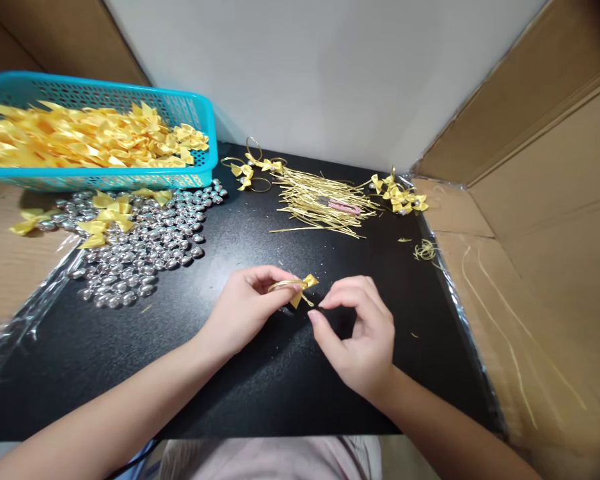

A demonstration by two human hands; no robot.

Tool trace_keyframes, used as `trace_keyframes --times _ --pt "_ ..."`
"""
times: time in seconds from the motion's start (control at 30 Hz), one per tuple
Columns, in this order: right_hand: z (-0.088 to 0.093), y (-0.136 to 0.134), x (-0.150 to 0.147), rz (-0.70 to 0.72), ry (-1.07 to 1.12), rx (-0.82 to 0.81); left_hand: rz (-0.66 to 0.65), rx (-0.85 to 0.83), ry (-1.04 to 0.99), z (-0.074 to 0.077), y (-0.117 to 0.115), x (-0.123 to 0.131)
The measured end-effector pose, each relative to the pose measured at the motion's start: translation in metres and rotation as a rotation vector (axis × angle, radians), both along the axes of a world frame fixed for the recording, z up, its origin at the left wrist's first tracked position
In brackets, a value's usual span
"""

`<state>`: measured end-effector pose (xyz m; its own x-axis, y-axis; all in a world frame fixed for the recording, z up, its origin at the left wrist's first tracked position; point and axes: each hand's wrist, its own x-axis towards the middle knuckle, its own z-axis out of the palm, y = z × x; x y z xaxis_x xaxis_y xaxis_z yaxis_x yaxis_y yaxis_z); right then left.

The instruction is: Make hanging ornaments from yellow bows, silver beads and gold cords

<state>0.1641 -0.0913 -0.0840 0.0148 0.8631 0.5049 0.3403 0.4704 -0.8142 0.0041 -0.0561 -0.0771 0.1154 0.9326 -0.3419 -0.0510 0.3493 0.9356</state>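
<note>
Between the thumb and fingers of my left hand [250,300], a small yellow ribbon bow [310,281] is pinched together with a loop of gold cord. The short end of the gold cord [307,301] sticks out below the bow, toward my right hand [357,327]. My right hand is just to the right of it, thumb and index fingertips a little apart, with nothing visible between them. Part of the bow is hidden behind my left fingertips.
A turquoise basket [207,137] of yellow bows stands at the back left. Silver beads [130,257] spread before it, some with bows on top. At the back lie gold cord pieces [305,193], pink-handled snips [344,207] and finished bow loops [403,198]. Cord scraps [425,250] lie right.
</note>
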Motion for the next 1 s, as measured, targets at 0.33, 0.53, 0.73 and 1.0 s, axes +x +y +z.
trace_keyframes --times 0.33,0.53,0.73,1.0 --pt "-0.006 0.005 0.009 -0.164 -0.557 0.273 -0.019 -0.021 -0.062 -0.001 0.001 -0.001" --pt "-0.003 0.006 0.007 -0.133 -0.478 0.222 0.022 -0.006 -0.063 -0.003 0.002 -0.002" --pt "0.000 0.002 0.006 -0.116 -0.397 0.266 0.050 0.026 -0.014 -0.001 0.003 -0.003" --pt "-0.010 0.005 0.003 -0.208 -0.574 0.291 -0.031 0.071 0.038 0.003 -0.004 0.000"
